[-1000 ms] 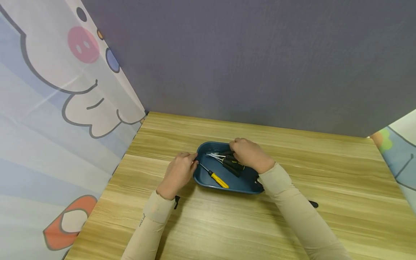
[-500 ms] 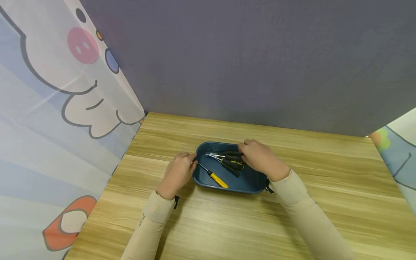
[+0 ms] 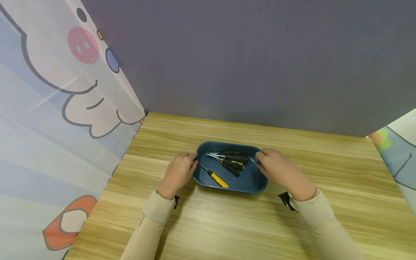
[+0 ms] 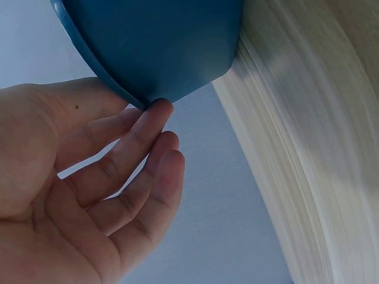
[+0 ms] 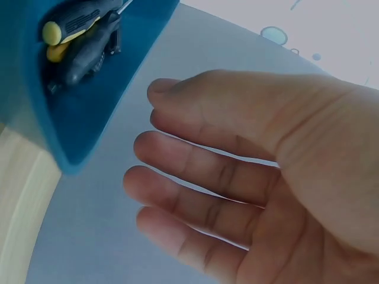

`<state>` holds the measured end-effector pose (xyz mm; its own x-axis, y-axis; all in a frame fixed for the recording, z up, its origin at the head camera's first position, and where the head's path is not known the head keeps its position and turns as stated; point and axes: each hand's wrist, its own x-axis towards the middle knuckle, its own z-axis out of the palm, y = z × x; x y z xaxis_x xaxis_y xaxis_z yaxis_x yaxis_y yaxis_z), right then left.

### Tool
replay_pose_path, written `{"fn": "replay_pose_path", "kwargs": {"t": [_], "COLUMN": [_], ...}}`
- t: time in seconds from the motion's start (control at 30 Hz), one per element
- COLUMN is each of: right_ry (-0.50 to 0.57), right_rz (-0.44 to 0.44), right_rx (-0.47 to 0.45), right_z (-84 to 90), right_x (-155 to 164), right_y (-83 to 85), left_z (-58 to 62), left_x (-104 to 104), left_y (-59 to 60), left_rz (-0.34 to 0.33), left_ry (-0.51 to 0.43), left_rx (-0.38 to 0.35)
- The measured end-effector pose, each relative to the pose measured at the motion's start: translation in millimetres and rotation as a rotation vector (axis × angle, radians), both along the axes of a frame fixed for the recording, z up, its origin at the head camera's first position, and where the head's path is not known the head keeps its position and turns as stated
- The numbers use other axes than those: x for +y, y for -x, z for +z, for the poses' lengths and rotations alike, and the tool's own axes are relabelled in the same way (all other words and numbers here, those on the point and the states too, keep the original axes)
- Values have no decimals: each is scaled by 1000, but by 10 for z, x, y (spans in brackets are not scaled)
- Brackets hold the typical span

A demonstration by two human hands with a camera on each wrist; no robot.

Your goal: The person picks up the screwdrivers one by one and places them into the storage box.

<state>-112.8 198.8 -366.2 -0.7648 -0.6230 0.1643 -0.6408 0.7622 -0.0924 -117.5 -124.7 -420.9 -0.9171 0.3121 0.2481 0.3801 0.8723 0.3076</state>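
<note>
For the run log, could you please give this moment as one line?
left hand: touches blue plastic tray left rim | right hand: open by right rim | tray holds: black-handled screwdrivers, yellow-handled screwdriver

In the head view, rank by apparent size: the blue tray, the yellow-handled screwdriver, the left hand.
1. Blue tray, clearly largest.
2. Left hand, at the tray's left end.
3. Yellow-handled screwdriver, lying in the tray, thinnest and smallest.
All sit at similar distance from the camera, so the order looks reliable.
</note>
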Motion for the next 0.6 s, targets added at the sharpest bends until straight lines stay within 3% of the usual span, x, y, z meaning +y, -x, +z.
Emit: {"fn": "replay_pose_path", "kwargs": {"t": [0.4,0.6], "right_ry": [34,14], "right_rz": [-37,-108], "right_rx": [98,76], "right_z": [-115,-216], "right_x": [439,696], "right_y": [-357,-549], "left_z": [-16,-17], "left_x": [1,-5], "left_y": [6,-2], "left_rz": [-6,-9], "left_ry": [-6,-8], "left_rx": [13,20]}}
